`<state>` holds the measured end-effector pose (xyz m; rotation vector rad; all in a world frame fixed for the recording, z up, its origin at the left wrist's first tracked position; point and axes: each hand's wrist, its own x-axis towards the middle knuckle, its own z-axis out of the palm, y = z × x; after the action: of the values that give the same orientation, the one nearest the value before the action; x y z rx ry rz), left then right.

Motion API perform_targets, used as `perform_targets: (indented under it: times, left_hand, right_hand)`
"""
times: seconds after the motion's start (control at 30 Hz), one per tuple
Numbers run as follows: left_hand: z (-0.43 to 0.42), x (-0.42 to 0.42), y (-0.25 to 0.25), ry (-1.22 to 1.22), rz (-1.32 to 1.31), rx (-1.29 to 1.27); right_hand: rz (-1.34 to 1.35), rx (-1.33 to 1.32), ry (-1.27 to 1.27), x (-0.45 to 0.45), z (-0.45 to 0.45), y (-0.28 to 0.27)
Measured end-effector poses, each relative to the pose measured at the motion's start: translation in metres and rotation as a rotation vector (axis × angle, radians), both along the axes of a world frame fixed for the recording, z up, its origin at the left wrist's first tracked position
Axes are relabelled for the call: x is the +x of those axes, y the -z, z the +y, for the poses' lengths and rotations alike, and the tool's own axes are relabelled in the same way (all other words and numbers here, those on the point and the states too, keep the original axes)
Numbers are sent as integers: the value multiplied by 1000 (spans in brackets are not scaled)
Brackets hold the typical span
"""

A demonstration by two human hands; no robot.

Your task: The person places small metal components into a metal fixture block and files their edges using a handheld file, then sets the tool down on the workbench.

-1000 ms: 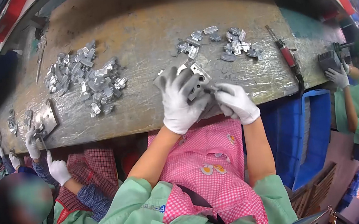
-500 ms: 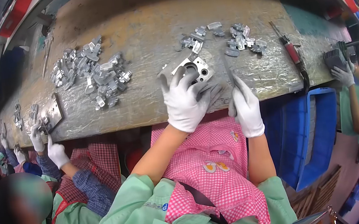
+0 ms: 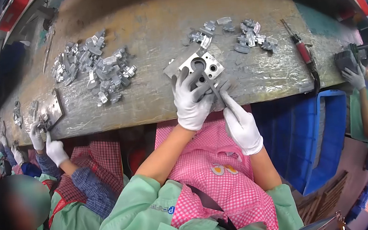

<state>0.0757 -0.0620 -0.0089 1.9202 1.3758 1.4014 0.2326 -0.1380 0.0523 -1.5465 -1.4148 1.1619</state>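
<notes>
A silver metal block (image 3: 216,66) with round holes rests at the near part of the workbench, on or against a flat grey plate. My left hand (image 3: 191,102), in a white glove with grey fingertips, is closed on the block's near left side. My right hand (image 3: 242,128), gloved too, grips a thin flat grey tool (image 3: 212,83), whose far end lies over the block's face beside the holes. Under the fingers, the near edge of the block is hidden.
Small metal parts lie piled on the workbench (image 3: 149,26) at left (image 3: 99,70) and beyond the block (image 3: 252,36). A red-handled tool (image 3: 303,52) lies at right, above a blue crate (image 3: 313,177). Co-workers sit at left and stand at right.
The right hand moved away from the block with the tool raised, then came back left, and the tool now lies across the block. The left hand stayed at the block.
</notes>
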Motion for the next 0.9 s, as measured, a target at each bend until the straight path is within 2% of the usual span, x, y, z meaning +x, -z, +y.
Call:
perform_targets:
  times: [0.03, 0.13, 0.17, 0.27, 0.3, 0.37, 0.43, 0.5, 0.53, 0.7, 0.73, 0.8, 0.83, 0.9]
  left_hand:
    - [3, 3, 4, 15, -68, 47]
    - [11, 4, 9, 8, 194, 64]
    - [12, 2, 9, 6, 193, 69]
    - [6, -4, 5, -17, 179, 113]
    - [6, -5, 6, -21, 179, 111]
    - [7, -5, 10, 5, 112, 119]
    - [9, -4, 11, 13, 127, 105]
    - [11, -2, 9, 30, 70, 40]
    - [10, -5, 2, 60, 191, 36]
    - [13, -8, 9, 83, 192, 106]
    - [12, -6, 9, 75, 185, 116]
    - [11, -6, 12, 70, 194, 104]
    - [13, -7, 11, 71, 207, 102]
    - [11, -7, 9, 74, 187, 115]
  right_hand:
    - [21, 55, 2, -1, 3, -4]
    - [8, -74, 22, 3, 10, -2]
    - [-30, 24, 22, 3, 10, 5]
    - [-48, 79, 1, -5, 4, 4]
    - [-103, 251, -23, -6, 6, 9]
    - [-77, 176, -29, -3, 7, 7]
    - [-105, 253, -16, -6, 9, 1]
    - [-202, 131, -13, -6, 6, -12]
    - [-245, 309, -29, -5, 2, -4]
    - [-473, 233, -65, -9, -6, -18]
    - [-430, 181, -68, -14, 6, -28]
    - [-514, 158, -59, -19, 25, -23]
    - [-566, 192, -53, -19, 23, -19]
    - [-503, 212, -51, -22, 1, -27]
